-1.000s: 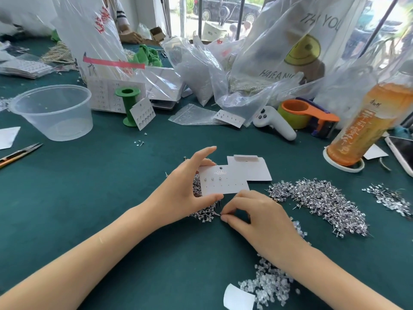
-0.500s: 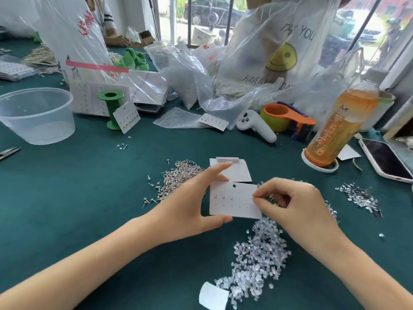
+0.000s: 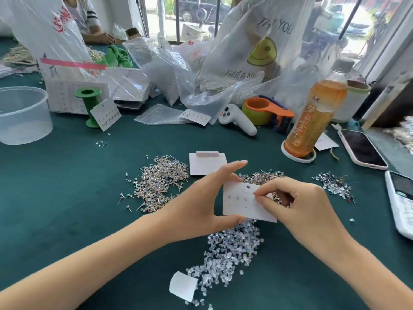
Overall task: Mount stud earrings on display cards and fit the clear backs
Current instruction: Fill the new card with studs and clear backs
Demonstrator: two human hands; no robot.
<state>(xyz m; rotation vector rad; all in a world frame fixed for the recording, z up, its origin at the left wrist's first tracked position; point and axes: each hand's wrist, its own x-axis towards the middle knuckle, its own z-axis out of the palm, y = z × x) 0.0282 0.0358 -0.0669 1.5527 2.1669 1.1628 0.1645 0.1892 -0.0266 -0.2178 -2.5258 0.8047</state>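
**Two hands on one earring card, mid-frame**

Two hands meet at a white display card (image 3: 243,204) held just above the green surface (image 3: 67,186) at the centre of the frame; the left hand (image 3: 201,204) grips the card's left edge, thumb under its lower corner and forefinger stretched along the top; the right hand (image 3: 297,206) has its thumb and forefinger pressed together at the right end of the card's upper row of holes, pinching something too small to make out; three or four studs already sit in that row, and the lower row of holes shows only dots.

Left of the hands lies a heap of stud earrings (image 3: 158,182); a second heap (image 3: 263,177) shows behind the card, partly hidden by it; a smaller scatter of studs (image 3: 333,186) lies to the right. Below the card a pile of clear backs (image 3: 230,249) trails toward the bottom of the frame, ending beside a curled white paper slip (image 3: 183,285). A stack of blank cards (image 3: 206,163) rests just above the left forefinger.

Farther back, an orange drink bottle (image 3: 312,117) stands at the right, with two phones (image 3: 362,148) near the right edge; a clear plastic tub (image 3: 22,115) sits at the left edge; a green spool (image 3: 88,104) stands beside it with a filled card (image 3: 106,114) leaning against it; crumpled plastic bags (image 3: 234,63) fill the top of the frame.
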